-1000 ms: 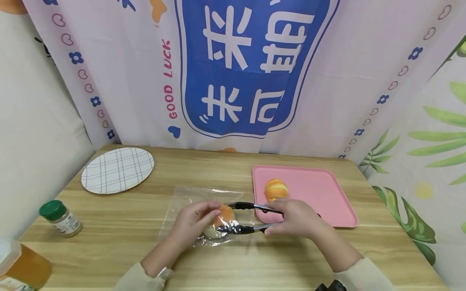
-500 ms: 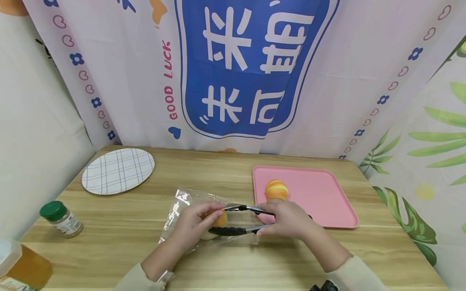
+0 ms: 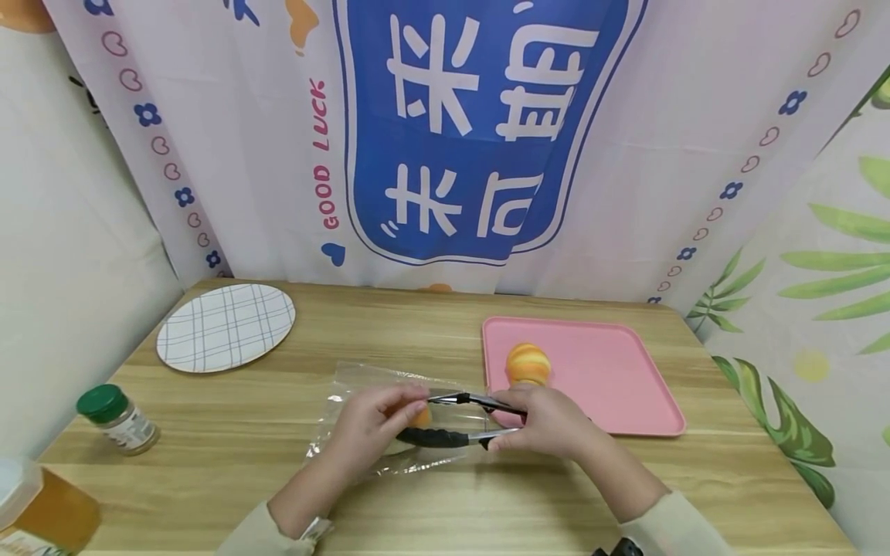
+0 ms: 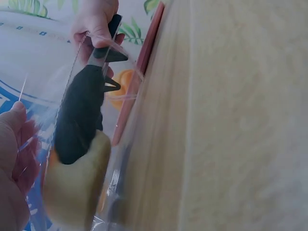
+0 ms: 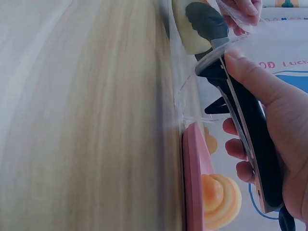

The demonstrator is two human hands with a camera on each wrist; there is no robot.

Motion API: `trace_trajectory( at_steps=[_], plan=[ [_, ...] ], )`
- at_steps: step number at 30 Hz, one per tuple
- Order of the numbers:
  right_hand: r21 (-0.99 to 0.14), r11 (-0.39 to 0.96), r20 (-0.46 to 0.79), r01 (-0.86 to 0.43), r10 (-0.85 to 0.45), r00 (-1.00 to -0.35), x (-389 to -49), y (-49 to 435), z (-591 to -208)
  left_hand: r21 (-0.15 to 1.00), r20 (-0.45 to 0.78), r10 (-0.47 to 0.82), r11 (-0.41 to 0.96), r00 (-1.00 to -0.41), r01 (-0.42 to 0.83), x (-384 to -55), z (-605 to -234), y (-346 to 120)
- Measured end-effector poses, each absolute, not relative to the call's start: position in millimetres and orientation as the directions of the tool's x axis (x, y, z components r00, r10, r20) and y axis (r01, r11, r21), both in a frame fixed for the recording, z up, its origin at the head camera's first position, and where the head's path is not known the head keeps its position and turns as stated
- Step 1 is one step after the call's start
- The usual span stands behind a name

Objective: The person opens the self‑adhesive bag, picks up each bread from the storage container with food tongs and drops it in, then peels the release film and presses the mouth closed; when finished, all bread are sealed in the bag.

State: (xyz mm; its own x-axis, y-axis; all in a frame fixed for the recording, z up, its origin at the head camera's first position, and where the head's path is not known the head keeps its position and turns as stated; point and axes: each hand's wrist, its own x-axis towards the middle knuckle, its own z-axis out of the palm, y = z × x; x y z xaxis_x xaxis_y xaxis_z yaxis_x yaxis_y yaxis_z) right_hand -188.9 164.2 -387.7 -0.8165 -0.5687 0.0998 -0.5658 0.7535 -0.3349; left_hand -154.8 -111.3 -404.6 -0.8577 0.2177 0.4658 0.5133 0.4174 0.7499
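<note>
The left hand (image 4: 17, 163) pinches a clear bag (image 4: 114, 185) around a bun (image 4: 74, 195); tongs (image 4: 79, 110), gripped at their far end by the right hand (image 4: 95, 21), touch the bun.

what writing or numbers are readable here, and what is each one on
"GOOD LUCK": pink letters on the white patterned fabric backdrop.
"未来可期": white characters, turned sideways, on the blue printed panel of that backdrop.
Clear jar with a green lid: label too small to read.
Amber-filled plastic container: label blurred and cut off, unreadable.
</note>
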Motion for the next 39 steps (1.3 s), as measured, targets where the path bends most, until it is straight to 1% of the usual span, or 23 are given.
trace_trajectory(
  at_steps=[3, 5, 11, 16, 19, 23, 30, 35, 39],
  plan=[
    [-0.376, 0.753, 0.089, -0.540, -0.550, -0.830, -190.0, 162.4, -388.0, 0.757, 0.460, 0.218, 0.411, -0.861, 0.508, -154.8, -406.0, -110.8],
    [-0.383, 0.758, 0.079, -0.528, -0.542, -0.836, -190.6, 160.7, -387.3, 0.756, 0.459, 0.214, 0.416, -0.862, 0.505, -154.6, -406.3, -110.5],
    [-0.357, 0.751, 0.087, -0.556, -0.566, -0.820, -192.7, 154.3, -386.3, 0.740, 0.467, 0.221, 0.432, -0.856, 0.515, -154.1, -406.8, -109.5],
    [-0.329, 0.720, 0.131, -0.611, -0.606, -0.784, -193.6, 148.8, -388.6, 0.697, 0.524, 0.216, 0.447, -0.824, 0.561, -155.2, -409.3, -108.4],
    [-0.307, 0.717, 0.144, -0.625, -0.614, -0.776, -193.8, 146.2, -390.1, 0.673, 0.557, 0.212, 0.452, -0.803, 0.586, -156.3, -410.6, -108.0],
    [-0.293, 0.730, 0.135, -0.618, -0.608, -0.783, -193.1, 142.2, -389.7, 0.647, 0.589, 0.211, 0.456, -0.780, 0.612, -157.3, -411.0, -107.3],
    [-0.311, 0.734, 0.106, -0.603, -0.604, -0.790, -190.1, 135.9, -387.0, 0.621, 0.603, 0.211, 0.481, -0.770, 0.619, -156.6, -410.6, -107.3],
    [-0.307, 0.734, 0.105, -0.605, -0.606, -0.788, -189.3, 134.9, -389.1, 0.594, 0.627, 0.227, 0.480, -0.745, 0.646, -155.7, -410.6, -106.5],
    [-0.355, 0.723, 0.102, -0.592, -0.600, -0.794, -188.9, 134.4, -391.4, 0.577, 0.632, 0.238, 0.491, -0.737, 0.653, -155.2, -411.5, -105.9]
  ],
)
